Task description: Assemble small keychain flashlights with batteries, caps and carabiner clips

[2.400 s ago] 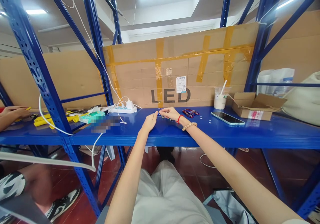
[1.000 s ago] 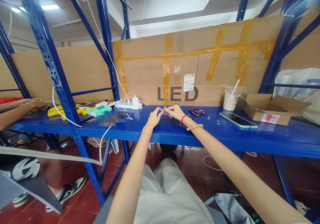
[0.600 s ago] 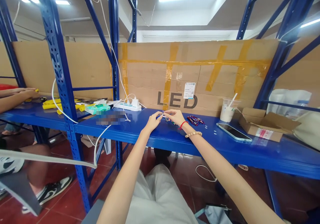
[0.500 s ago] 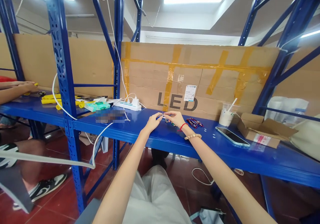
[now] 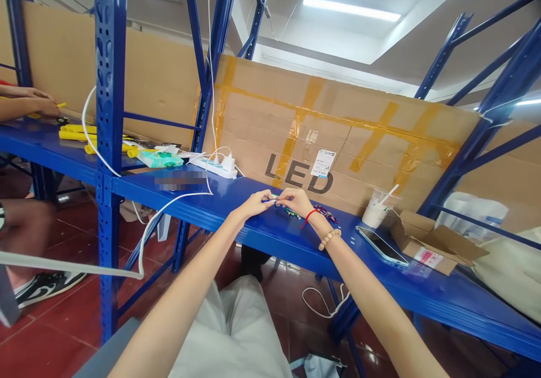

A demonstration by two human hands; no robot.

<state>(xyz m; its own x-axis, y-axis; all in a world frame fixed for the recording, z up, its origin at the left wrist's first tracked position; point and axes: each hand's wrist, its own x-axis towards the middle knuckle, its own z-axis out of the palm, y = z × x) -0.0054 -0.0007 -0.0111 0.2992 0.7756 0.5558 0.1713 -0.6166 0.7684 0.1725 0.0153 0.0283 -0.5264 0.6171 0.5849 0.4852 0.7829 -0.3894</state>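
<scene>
Head view tilted; blue shelf (image 5: 262,237) runs down to the right. Landmark used throughout: the cardboard sheet marked LED (image 5: 338,141), standing along the back of the shelf.

Left hand (image 5: 252,203) and right hand (image 5: 298,200) meet just in front of the LED lettering, fingertips together over the shelf. Between them a small part (image 5: 274,200), bluish at the left end with a thin metal bit. Too small to say what it is. Fingers of both hands are drawn in to a pinch on it, thumb against forefinger, the other fingers loosely curled. The right wrist carries a red cord and a bead bracelet (image 5: 329,238).

Just right of the hands, still in front of the sheet, a small heap of red and dark pieces (image 5: 325,213) lies on the shelf; a greenish piece (image 5: 290,212) sits under the right hand. Further right along the sheet's foot: a plastic cup with straw (image 5: 376,213), a phone (image 5: 381,245) lying flat, an open cardboard box (image 5: 435,244).

Left of the sheet: a white power strip (image 5: 214,167) with a plug in it, and a white cable (image 5: 169,209) trailing off the shelf edge. Further left a teal packet (image 5: 159,159), yellow tubes (image 5: 78,136), and another person's hand (image 5: 40,107) at work, well apart.

Progress, as a judgement: one part is being worked on in the fingers, not set down; whether it is joined or finished cannot be told. The heap beside the hands looks untouched, so most pieces seem left to handle. No pile of finished pieces can be made out.
</scene>
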